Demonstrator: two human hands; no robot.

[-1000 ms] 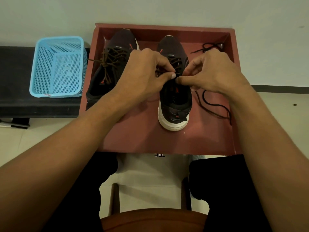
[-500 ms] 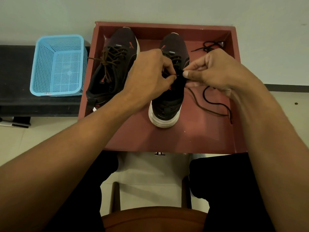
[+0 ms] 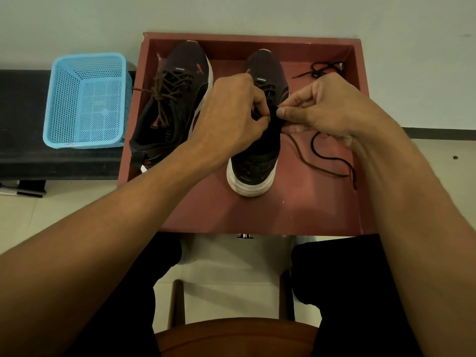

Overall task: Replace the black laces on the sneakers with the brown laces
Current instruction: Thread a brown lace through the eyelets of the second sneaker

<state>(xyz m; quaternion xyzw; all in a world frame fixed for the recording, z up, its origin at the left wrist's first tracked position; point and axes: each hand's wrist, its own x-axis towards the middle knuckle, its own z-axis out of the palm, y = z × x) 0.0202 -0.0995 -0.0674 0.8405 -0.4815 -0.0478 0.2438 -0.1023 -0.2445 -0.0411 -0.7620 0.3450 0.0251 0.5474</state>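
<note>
Hands (image 3: 231,117) (image 3: 332,112) pinch lace (image 3: 296,148) at sneaker (image 3: 257,155); insole lettering (image 3: 168,132) illegible.

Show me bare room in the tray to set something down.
Free: the tray's near strip, between the right sneaker's heel and the front wall; also the blue basket's bottom. Crowded: the right side with loose laces, the far right corner with a black lace, and the gap beside the left sneaker.

Black trousers (image 3: 342,292) cover both legs, and the 2 forearms (image 3: 116,228) are bare.
</note>
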